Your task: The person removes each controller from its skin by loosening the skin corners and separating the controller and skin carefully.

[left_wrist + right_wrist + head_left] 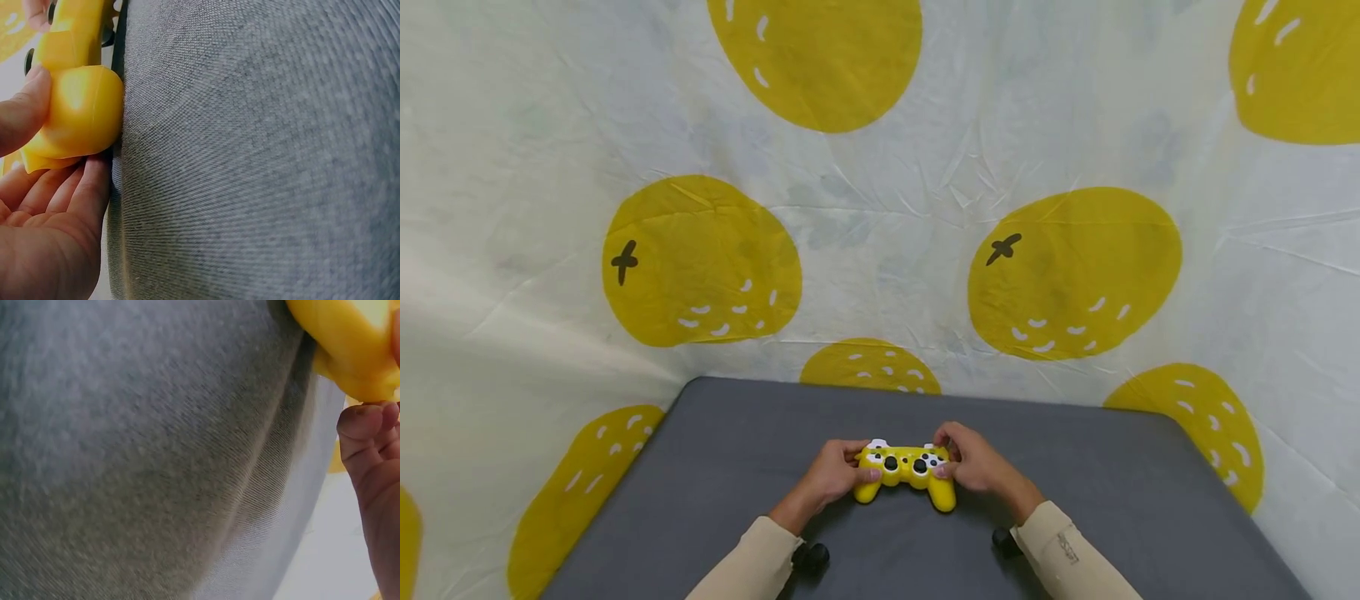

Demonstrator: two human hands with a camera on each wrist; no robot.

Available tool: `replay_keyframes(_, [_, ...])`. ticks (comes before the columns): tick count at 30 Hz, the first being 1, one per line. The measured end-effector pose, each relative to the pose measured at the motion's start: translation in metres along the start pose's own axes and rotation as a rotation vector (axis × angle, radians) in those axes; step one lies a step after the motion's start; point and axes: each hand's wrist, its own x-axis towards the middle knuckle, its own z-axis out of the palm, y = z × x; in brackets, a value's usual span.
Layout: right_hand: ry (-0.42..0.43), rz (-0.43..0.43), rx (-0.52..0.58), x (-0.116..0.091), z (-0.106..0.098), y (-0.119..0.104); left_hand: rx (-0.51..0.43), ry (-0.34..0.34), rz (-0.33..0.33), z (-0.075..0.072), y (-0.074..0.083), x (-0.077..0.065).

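A yellow game controller point(906, 455) with white button areas and two black thumbsticks is held between both hands, low over the grey surface in the head view. My left hand point(837, 470) grips its left side, thumb on the face and fingers behind it. In the left wrist view, that thumb presses the front of the yellow grip point(87, 112) while the other fingers reach under it. My right hand point(976, 460) holds the right side, thumb near the face buttons and index finger raised at the top edge. The right wrist view shows curled fingers point(369, 425) beside the controller's yellow grip point(344, 344).
A grey cloth-covered table point(737, 433) spreads beneath the hands. White fabric point(880, 275) printed with yellow fruit hangs behind it and along both sides. Dark wrist devices point(811, 560) sit by the beige sleeves point(748, 560).
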Motion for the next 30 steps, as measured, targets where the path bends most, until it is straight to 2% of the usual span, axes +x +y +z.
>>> replay_keyframes(5, [-0.037, -0.025, 0.010, 0.000, -0.002, 0.001, 0.007, 0.011, -0.008, -0.002, 0.000, 0.000])
replay_keyframes(11, [-0.045, -0.032, 0.075, 0.001, 0.000, 0.003, 0.022, 0.026, -0.003, -0.005, 0.000, 0.000])
replay_keyframes(18, [-0.037, 0.094, 0.220, 0.000, 0.001, -0.002, 0.040, 0.021, 0.009, -0.003, 0.002, -0.002])
replay_keyframes(21, [0.002, 0.163, 0.170, 0.001, 0.004, -0.007, 0.050, 0.031, -0.003, -0.002, 0.004, -0.001])
replay_keyframes(24, [0.030, 0.244, 0.035, 0.005, 0.005, -0.015, 0.066, 0.043, -0.016, 0.000, 0.006, 0.002])
replay_keyframes(28, [0.003, 0.316, -0.175, 0.008, 0.003, -0.027, 0.093, 0.054, -0.030, 0.003, 0.010, 0.004])
replay_keyframes(30, [-0.014, 0.343, -0.205, 0.009, 0.003, -0.032, 0.106, 0.064, -0.034, 0.004, 0.010, 0.005])
